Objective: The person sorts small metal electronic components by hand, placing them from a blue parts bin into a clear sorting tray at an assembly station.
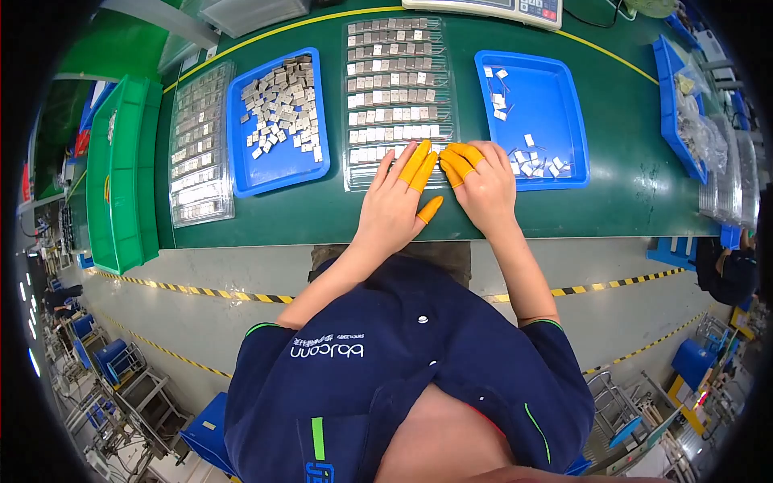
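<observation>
My left hand [391,211], with yellow finger cots on its thumb and two fingers, lies with fingers stretched out over the near end of a clear plastic tray [349,121]. Rows of small silver rectangular metal parts [392,79] with thin wires fill that tray. Beside it, at the tray's near right corner, my right hand [488,183] has its cot-covered fingers bent together. Whatever those fingers hold, if anything, is hidden. Close to the right hand is a blue tray [555,105] with a few wired parts [538,161] scattered in it.
Left of the clear tray, a blue tray [262,171] holds a heap of metal parts [283,97]. Another filled clear tray [201,145] and a green bin [121,177] stand farther left. A scale [507,8] sits at the back. Another blue tray [672,113] with plastic bags is at the right.
</observation>
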`<state>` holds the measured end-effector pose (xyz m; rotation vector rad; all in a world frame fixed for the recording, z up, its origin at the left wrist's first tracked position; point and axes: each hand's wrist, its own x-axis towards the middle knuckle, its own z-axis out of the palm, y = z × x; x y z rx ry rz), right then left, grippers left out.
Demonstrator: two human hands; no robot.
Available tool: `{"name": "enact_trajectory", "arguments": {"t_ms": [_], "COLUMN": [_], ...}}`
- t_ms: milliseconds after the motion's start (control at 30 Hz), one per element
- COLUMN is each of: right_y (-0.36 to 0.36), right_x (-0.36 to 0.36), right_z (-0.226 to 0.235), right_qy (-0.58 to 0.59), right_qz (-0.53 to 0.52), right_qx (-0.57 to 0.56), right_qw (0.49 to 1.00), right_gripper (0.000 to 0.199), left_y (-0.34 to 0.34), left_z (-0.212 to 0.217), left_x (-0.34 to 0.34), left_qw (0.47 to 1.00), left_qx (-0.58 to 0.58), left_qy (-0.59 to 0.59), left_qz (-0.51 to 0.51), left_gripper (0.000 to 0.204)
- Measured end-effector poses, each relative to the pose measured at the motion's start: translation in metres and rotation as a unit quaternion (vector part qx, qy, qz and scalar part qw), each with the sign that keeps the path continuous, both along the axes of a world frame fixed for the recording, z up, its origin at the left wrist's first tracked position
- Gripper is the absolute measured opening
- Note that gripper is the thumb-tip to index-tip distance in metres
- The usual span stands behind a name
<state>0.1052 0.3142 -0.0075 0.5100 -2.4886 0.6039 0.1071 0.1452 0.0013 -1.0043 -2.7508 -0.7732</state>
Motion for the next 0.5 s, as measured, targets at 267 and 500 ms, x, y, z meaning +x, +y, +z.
{"name": "enact_trajectory", "arguments": {"t_ms": [267, 500], "right_y": [-0.0019, -0.0035], "right_x": [0.0013, 0.0088], "right_z": [-0.0033, -0.0031], "right_qy": [0.020, 0.034], "right_qz": [0.002, -0.040], "right_qx": [-0.016, -0.068], "right_qw": [1.000, 0.996], "right_gripper": [0.023, 0.029], "left_y": [-0.0003, -0.0062], "left_z": [0.0014, 0.0005], "left_x": [0.0003, 0.0082], "left_qw": [1.000, 0.987], "left_qx": [-0.005, 0.136], "left_qy": [-0.011, -0.079], "left_qz": [0.001, 0.032], "left_gripper": [0.053, 0.050]}}
